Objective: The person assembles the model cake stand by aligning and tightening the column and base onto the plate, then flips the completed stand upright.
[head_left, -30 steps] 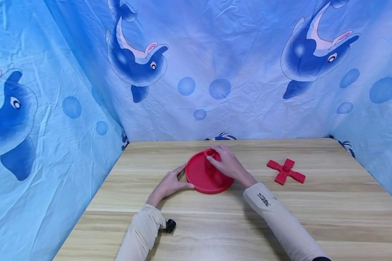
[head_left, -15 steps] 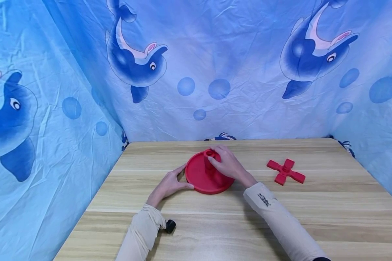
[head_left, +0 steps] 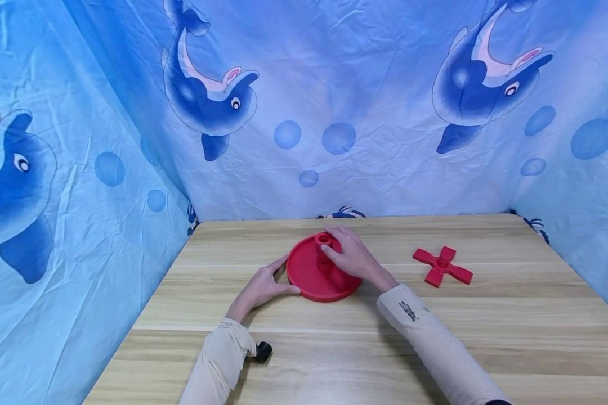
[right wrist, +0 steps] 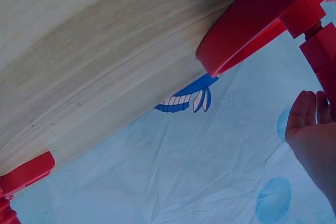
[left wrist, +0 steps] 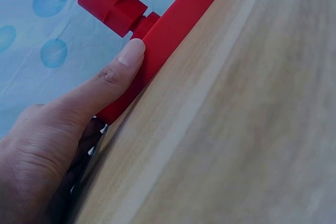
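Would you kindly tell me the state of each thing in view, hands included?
Red tray: flat on the table.
Red post: upright above the tray, narrow neck showing beneath.
Red cross: flat on the table, unattached.
Left hand: holding the tray's rim.
Right hand: holding the post.

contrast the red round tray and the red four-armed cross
The red round tray is a rimmed disc; the red four-armed cross branches outward. The tray is wider than the cross. The left hand holds the tray's edge; no hand touches the cross. Both are red and rest on the pale wooden table.
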### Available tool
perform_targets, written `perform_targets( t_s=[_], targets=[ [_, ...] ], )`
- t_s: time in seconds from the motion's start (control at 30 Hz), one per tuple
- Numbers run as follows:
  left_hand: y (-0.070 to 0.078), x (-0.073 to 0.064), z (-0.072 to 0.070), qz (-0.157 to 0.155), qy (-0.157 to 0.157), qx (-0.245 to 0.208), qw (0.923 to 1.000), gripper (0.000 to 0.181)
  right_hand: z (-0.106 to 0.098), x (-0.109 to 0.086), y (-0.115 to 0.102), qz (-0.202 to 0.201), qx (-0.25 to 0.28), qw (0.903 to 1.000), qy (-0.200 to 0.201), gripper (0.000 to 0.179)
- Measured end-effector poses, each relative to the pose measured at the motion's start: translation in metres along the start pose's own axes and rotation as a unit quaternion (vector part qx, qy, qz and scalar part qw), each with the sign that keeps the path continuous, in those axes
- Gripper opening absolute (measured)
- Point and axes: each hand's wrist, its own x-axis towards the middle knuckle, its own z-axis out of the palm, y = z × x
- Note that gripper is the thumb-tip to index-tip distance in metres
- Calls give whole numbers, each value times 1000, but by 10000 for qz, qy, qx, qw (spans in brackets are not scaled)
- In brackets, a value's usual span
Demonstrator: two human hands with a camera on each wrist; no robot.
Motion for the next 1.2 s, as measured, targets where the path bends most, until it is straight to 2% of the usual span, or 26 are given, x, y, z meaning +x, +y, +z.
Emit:
perform_targets(
  t_s=[0.33,0.57,0.8,1.07,1.2],
  targets=[
    [0,-1,-1,50,37,-18,10000,108,2,1,-1,95,-28,9999,107,58],
    [2,-1,-2,88,20,-45,9999,106,2,1,-2,-6,-50,9999,147,54],
    [3,-1,-3,67,8,-62,10000,107,1,2,-1,102,-59,9998,174,54],
    [3,-1,-4,101,11,-46,9999,108,0,2,-4,-30,1,9999,144,52],
    [3,0,-4,95,4,-43,9999,106,1,3,-4,35,17,9998,194,51]
  ],
)
